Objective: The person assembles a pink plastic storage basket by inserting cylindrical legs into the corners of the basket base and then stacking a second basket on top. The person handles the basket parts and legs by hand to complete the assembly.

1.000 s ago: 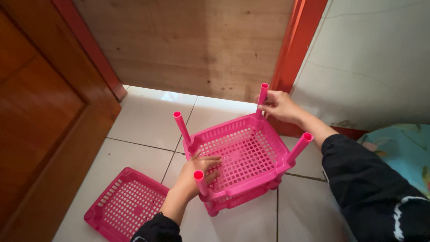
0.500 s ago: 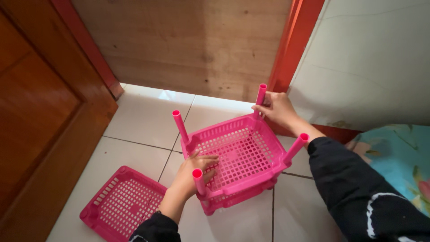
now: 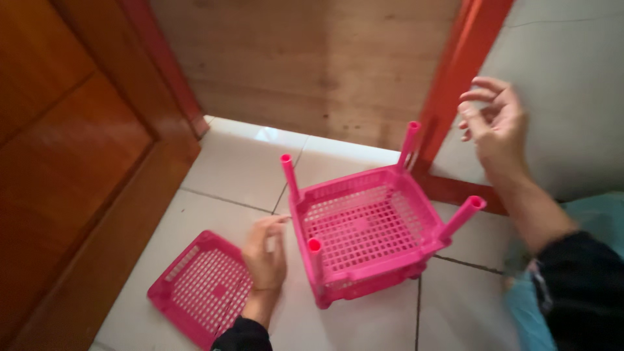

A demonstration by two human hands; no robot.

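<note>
On the tiled floor: two pink baskets.
Posts: four upright tubes at the corners of the pink basket with posts (image 3: pixel 364 234).
Flat pink basket (image 3: pixel 198 286): lower left, corner cut off.
Left hand (image 3: pixel 266 257): fingers loose, holding nothing, between both baskets.
Right hand (image 3: pixel 497 123): raised, spread, blurred, empty.
Around: wooden door (image 3: pixel 65 162), red door frame (image 3: pixel 465 71).

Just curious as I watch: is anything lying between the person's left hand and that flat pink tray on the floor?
Nothing visible does. The left hand rests on the floor tiles right at the edge of the flat pink tray, between it and the pink basket with four posts. The right hand is raised, holding nothing.
</note>
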